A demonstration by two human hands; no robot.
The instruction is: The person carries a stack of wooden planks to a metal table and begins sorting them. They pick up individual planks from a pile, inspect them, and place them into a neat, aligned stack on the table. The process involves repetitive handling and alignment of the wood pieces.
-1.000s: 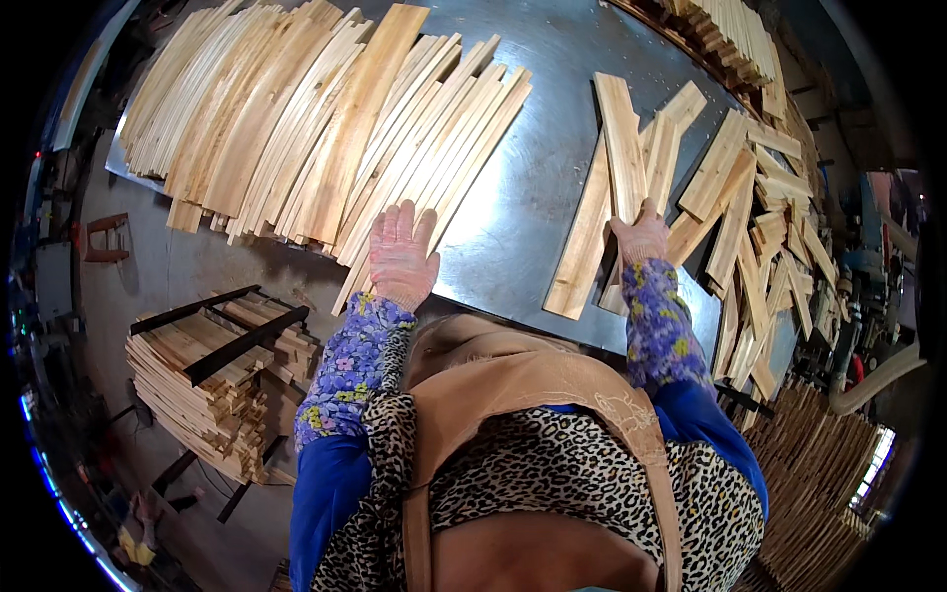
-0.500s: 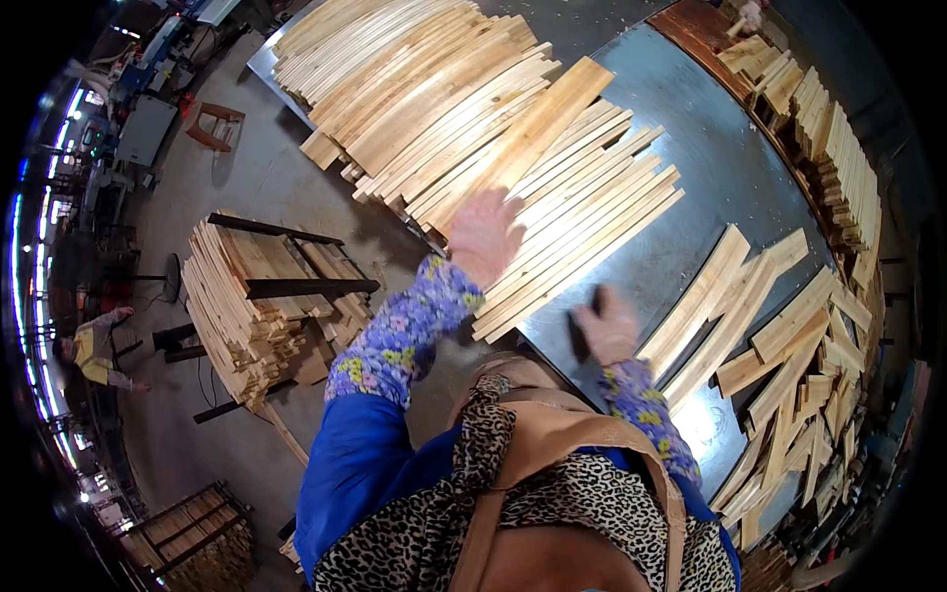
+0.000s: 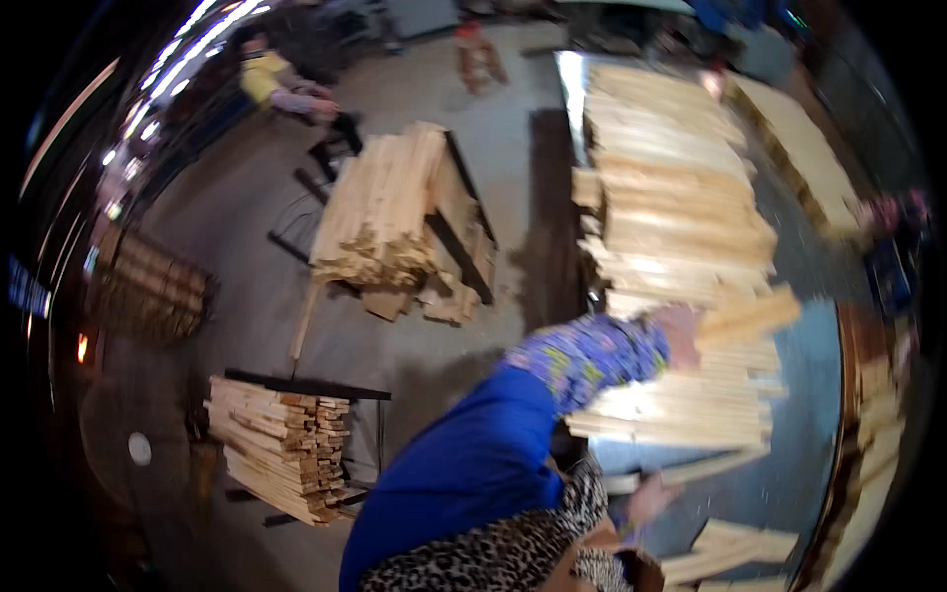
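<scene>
My left hand (image 3: 679, 335) reaches across a row of pale wooden strips (image 3: 681, 409) on the table. It lies against the near end of the visible part of a wider plank (image 3: 752, 316), which rests slantwise over the row. Blur smears its fingers, so whether they grip the plank is unclear. Lower down, my right hand (image 3: 651, 500) is close beside a single slanting strip (image 3: 715, 465) at the near side of the row. Its fingers are smeared too, and I cannot tell if it touches the strip.
More boards (image 3: 681, 197) cover the table's far part. Loose short planks (image 3: 740, 543) lie near the lower edge. On the floor at left stand racks with stacked wood (image 3: 385, 207) and another stack (image 3: 281, 434). A person in yellow (image 3: 266, 79) is farther back; another person's hand (image 3: 868, 212) shows at right.
The whole view has swung left, bringing more floor and wood stacks into sight. My left hand has moved farther along the slanted plank. A single slanting strip now appears beside my right hand.
</scene>
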